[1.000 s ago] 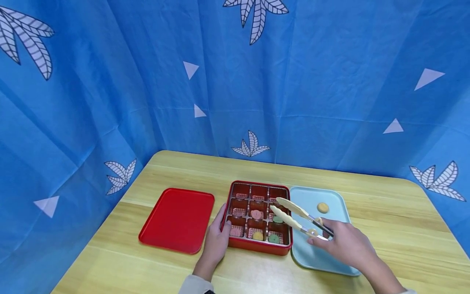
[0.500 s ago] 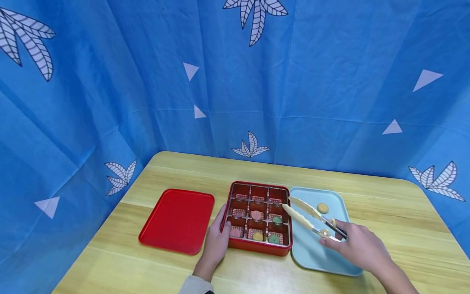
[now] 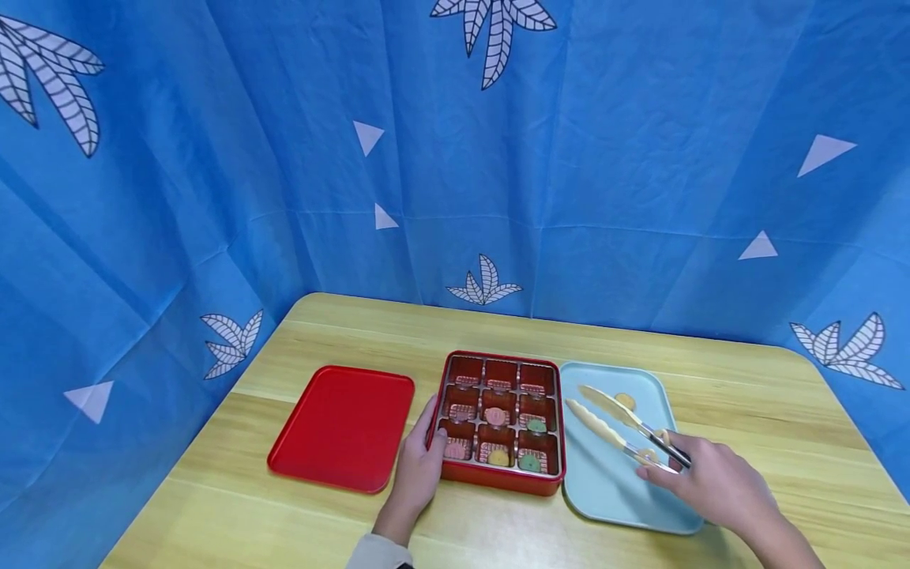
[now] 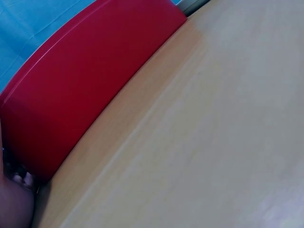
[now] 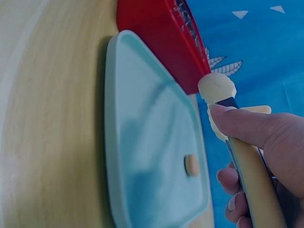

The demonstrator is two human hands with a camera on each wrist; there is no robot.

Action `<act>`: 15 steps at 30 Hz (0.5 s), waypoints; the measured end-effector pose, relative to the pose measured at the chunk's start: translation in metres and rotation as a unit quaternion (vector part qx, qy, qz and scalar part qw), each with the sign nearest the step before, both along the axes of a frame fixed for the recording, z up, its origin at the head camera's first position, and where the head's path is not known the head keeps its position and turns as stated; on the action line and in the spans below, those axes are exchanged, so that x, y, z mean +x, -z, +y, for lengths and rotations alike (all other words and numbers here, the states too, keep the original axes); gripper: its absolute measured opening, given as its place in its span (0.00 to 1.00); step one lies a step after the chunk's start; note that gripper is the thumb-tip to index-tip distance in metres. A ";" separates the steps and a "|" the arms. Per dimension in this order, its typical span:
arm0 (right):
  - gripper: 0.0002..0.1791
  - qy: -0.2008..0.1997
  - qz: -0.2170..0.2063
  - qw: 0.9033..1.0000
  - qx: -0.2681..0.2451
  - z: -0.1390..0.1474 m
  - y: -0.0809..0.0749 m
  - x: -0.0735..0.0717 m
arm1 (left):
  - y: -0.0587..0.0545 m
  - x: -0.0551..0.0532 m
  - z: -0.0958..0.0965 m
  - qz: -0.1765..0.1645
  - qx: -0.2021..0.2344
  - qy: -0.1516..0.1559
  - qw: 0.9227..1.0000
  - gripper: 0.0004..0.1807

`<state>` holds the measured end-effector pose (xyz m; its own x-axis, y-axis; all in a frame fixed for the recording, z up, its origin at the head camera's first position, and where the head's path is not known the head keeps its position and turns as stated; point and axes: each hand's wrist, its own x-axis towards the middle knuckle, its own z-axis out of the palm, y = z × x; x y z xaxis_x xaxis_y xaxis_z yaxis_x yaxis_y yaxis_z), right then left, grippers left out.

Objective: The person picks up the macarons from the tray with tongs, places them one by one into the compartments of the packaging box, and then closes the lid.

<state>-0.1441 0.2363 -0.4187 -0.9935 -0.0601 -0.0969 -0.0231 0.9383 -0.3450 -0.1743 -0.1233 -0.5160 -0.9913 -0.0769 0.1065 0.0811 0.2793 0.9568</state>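
Observation:
My left hand point(image 3: 419, 468) holds the left side of a red box point(image 3: 498, 477), its thumb over the rim. Inside, a divided insert has several small round moulded cakes: two pink ones point(image 3: 496, 416), a yellow one point(image 3: 499, 457), green ones point(image 3: 530, 462) and a dark one. My right hand point(image 3: 721, 480) grips cream-tipped tongs point(image 3: 600, 424) above the light-blue tray point(image 3: 604, 502). The tongs' tips stand apart with nothing between them. One pale yellow cake point(image 5: 192, 165) lies on that tray, partly behind the tongs in the head view. The box's back-row compartments hold no cakes.
A flat red tray point(image 3: 344, 431) lies left of the box on the wooden table point(image 3: 235, 514). The blue tray sits right against the box's right side. A blue patterned curtain point(image 3: 455, 158) hangs behind and to the left of the table.
My right hand has moved the tongs rightward, from over the box's right compartments to over the blue tray. The green cake in the middle row is now uncovered. The left hand stays put.

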 end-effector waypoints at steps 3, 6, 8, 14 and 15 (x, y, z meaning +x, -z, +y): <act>0.25 0.004 -0.008 1.000 0.001 0.005 0.004 0.000 | 0.000 0.000 0.000 0.000 -0.002 -0.001 1.000 0.30; 0.29 0.012 -0.022 1.000 0.006 0.012 0.006 -0.001 | 0.000 0.000 0.000 -0.001 -0.006 -0.003 1.000 0.30; 0.35 0.017 -0.028 0.999 0.012 0.017 0.007 -0.003 | 0.000 0.000 0.000 0.000 -0.008 -0.004 1.000 0.30; 0.36 0.028 -0.018 0.999 0.022 0.030 0.011 -0.004 | 0.000 -0.001 0.000 -0.003 -0.003 -0.003 1.000 0.30; 0.36 0.030 -0.017 0.999 0.023 0.032 0.012 -0.003 | 0.000 -0.001 0.001 -0.003 -0.004 -0.004 1.000 0.30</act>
